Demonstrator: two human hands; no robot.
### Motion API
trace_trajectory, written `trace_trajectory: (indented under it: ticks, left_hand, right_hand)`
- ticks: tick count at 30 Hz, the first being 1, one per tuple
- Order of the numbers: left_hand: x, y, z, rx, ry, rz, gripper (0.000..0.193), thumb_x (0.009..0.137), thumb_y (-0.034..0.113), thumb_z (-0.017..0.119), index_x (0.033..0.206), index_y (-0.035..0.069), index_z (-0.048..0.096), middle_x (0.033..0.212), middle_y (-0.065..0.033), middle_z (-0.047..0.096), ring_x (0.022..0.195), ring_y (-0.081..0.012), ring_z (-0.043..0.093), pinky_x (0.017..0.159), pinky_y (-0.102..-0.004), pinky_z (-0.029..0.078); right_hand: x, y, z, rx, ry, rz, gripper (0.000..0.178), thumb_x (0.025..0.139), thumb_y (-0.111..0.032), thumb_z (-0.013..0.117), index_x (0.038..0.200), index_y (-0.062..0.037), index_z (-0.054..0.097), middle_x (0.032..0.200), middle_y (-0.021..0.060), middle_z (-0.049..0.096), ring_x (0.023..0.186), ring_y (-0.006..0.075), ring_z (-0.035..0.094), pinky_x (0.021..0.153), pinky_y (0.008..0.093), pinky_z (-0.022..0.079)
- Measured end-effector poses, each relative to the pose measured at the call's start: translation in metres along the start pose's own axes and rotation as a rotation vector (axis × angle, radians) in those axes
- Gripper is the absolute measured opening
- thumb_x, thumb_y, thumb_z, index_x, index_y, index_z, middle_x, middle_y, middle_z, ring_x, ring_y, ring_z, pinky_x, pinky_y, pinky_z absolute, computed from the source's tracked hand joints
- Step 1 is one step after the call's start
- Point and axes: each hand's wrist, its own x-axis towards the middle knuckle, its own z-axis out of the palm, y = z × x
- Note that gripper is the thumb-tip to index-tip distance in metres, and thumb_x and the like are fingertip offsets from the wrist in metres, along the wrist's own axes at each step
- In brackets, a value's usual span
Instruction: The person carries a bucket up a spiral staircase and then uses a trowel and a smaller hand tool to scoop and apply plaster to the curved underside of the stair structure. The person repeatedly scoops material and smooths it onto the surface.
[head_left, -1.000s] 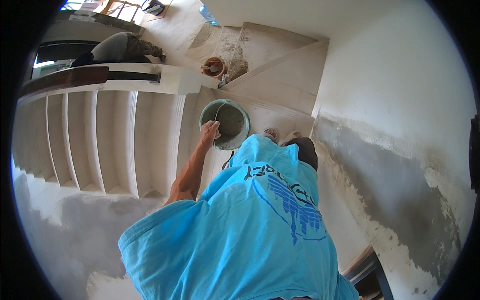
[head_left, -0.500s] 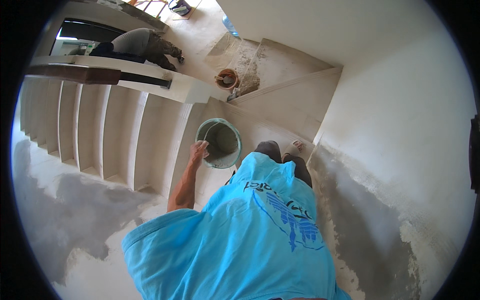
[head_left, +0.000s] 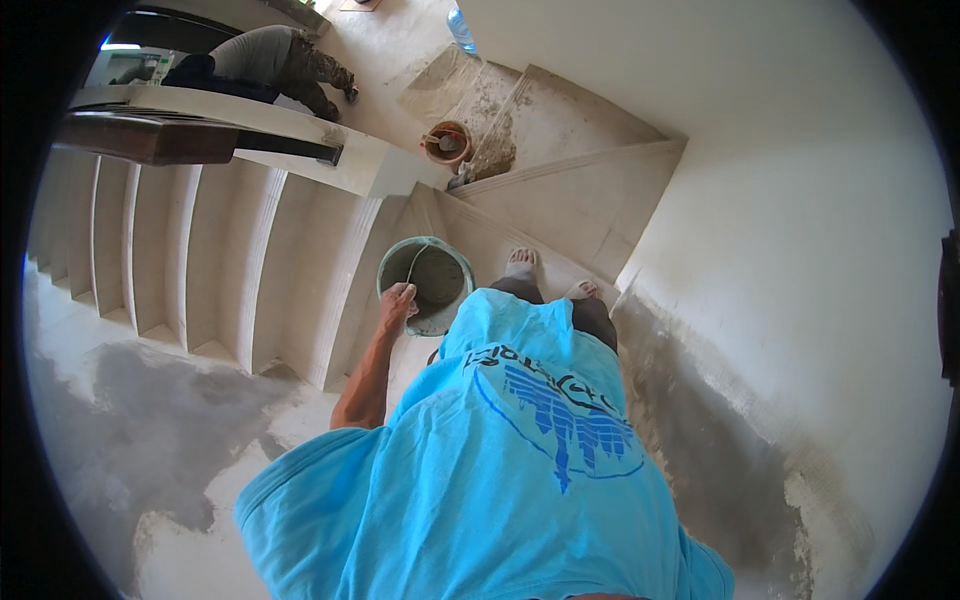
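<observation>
My left hand is closed round the thin handle of a green bucket, which hangs beside my left leg at the top of the stair flight. Grey, mortar-like material shows inside the bucket, though how full it is I cannot tell. My left arm reaches down and forward from the sleeve of a light-blue shirt. Nothing of my right hand shows; only the right sleeve is visible at the lower edge.
Stairs run off to the left beside a low wall with a dark handrail. Ahead, angled steps hold a brown bucket with tools. Beyond the wall another person bends down. A blue bottle stands farther off.
My feet have come into fuller view as I step forward. The green bucket has shifted slightly left in the picture, still held by my left hand.
</observation>
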Motion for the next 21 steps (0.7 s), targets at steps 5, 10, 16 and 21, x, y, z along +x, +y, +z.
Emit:
trace_trajectory:
  ticks: [5, 10, 16, 21]
  left_hand:
    - [0.016, -0.009, -0.011, -0.041, 0.019, 0.003, 0.041, 0.095, 0.033, 0.061, 0.114, -0.004, 0.062, 0.074, -0.0054, 0.057, 0.066, -0.0159, 0.058, 0.065, -0.0325, 0.053]
    - [0.013, 0.028, 0.004, -0.010, 0.080, -0.001, 0.037, 0.095, 0.031, 0.062, 0.112, -0.003, 0.064, 0.073, -0.0037, 0.055, 0.065, -0.0138, 0.056, 0.066, -0.0332, 0.054]
    - [0.020, 0.038, 0.006, -0.075, 0.154, 0.027, 0.035, 0.095, 0.032, 0.063, 0.108, 0.000, 0.066, 0.070, 0.0003, 0.051, 0.063, -0.0105, 0.052, 0.062, -0.0312, 0.051]
    - [0.024, 0.078, 0.025, -0.124, 0.241, 0.129, 0.038, 0.094, 0.035, 0.064, 0.108, 0.000, 0.067, 0.070, 0.0025, 0.050, 0.061, -0.0095, 0.049, 0.059, -0.0295, 0.048]
  right_hand:
    - [0.004, -0.024, -0.004, -0.204, 0.073, 0.005, 0.026, 0.084, -0.023, 0.064, 0.083, 0.0029, 0.071, 0.073, 0.0260, 0.066, 0.066, 0.0306, 0.068, 0.059, 0.0413, 0.052]
    - [0.069, -0.032, -0.022, 0.033, 0.013, -0.241, 0.022, 0.086, -0.016, 0.060, 0.088, 0.0022, 0.072, 0.072, 0.0212, 0.067, 0.063, 0.0256, 0.068, 0.054, 0.0363, 0.052]
    - [0.138, -0.100, -0.073, 0.403, -0.113, 0.007, 0.028, 0.087, -0.007, 0.051, 0.108, 0.0005, 0.068, 0.077, 0.0107, 0.067, 0.064, 0.0197, 0.067, 0.052, 0.0303, 0.053]
    - [0.168, -0.134, -0.110, 0.216, -0.137, -0.043, 0.031, 0.086, -0.006, 0.050, 0.112, 0.0014, 0.067, 0.081, 0.0111, 0.068, 0.064, 0.0183, 0.066, 0.053, 0.0282, 0.053]
